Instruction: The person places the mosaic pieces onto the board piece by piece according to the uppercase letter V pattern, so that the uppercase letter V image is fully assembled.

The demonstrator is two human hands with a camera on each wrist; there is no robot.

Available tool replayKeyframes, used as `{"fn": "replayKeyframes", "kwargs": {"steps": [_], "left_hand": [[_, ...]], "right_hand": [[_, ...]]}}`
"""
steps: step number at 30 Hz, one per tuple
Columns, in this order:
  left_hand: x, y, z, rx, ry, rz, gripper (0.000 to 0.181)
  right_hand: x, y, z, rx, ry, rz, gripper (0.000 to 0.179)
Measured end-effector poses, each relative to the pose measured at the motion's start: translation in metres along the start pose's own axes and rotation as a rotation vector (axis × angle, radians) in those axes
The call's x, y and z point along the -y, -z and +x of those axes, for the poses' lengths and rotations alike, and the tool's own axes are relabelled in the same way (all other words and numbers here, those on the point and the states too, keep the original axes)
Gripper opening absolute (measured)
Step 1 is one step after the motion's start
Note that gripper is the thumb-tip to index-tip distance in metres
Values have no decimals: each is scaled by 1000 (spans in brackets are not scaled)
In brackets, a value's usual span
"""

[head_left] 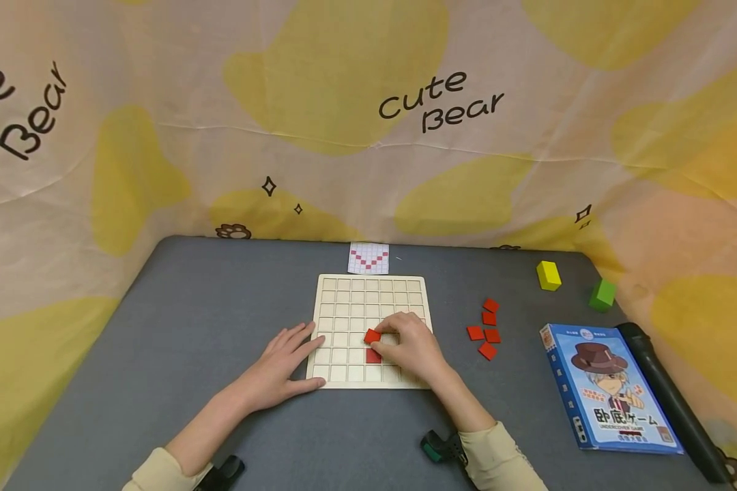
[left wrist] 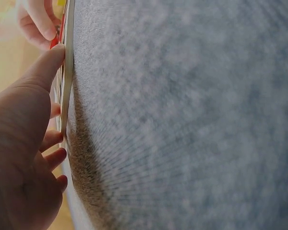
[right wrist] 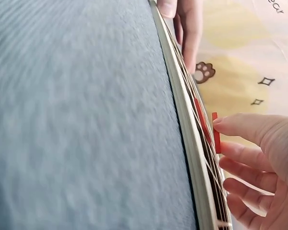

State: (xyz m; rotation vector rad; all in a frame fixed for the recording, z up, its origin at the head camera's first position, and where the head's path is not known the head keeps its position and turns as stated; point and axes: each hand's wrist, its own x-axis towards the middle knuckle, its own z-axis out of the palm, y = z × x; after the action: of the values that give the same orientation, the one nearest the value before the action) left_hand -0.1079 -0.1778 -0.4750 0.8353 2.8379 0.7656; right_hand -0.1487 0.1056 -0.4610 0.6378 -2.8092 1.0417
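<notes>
A pale grid board [head_left: 344, 296] lies on the grey table, its cells laid out in rows. My left hand [head_left: 285, 358] rests at the board's left edge with fingers spread, thumb near the lower left corner. Between thumb and index finger, my right hand [head_left: 413, 344] pinches a small red square tile [head_left: 372, 335]. In the right wrist view this tile [right wrist: 216, 133] stands tilted just above the board's surface. Another red tile [head_left: 373, 356] sits in a grid cell right below it in the head view. The right hand covers part of the board's right side.
Several loose red tiles [head_left: 492, 335] lie right of the board. Behind it is a card [head_left: 368, 259] with a pink V-shaped pattern. A yellow block [head_left: 549, 275], a green block [head_left: 602, 295], a blue game box [head_left: 617, 389] and a black cylindrical object [head_left: 669, 395] are farther right.
</notes>
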Motion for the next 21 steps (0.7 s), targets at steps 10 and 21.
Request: {"fn": "replayKeyframes", "kwargs": {"steps": [10, 21], "left_hand": [[0, 0, 0, 10, 17, 4, 76], [-1, -1, 0, -6, -3, 14, 75]], "right_hand": [[10, -13, 8, 28, 105, -19, 16], [10, -17, 7, 20, 116, -24, 19]]}}
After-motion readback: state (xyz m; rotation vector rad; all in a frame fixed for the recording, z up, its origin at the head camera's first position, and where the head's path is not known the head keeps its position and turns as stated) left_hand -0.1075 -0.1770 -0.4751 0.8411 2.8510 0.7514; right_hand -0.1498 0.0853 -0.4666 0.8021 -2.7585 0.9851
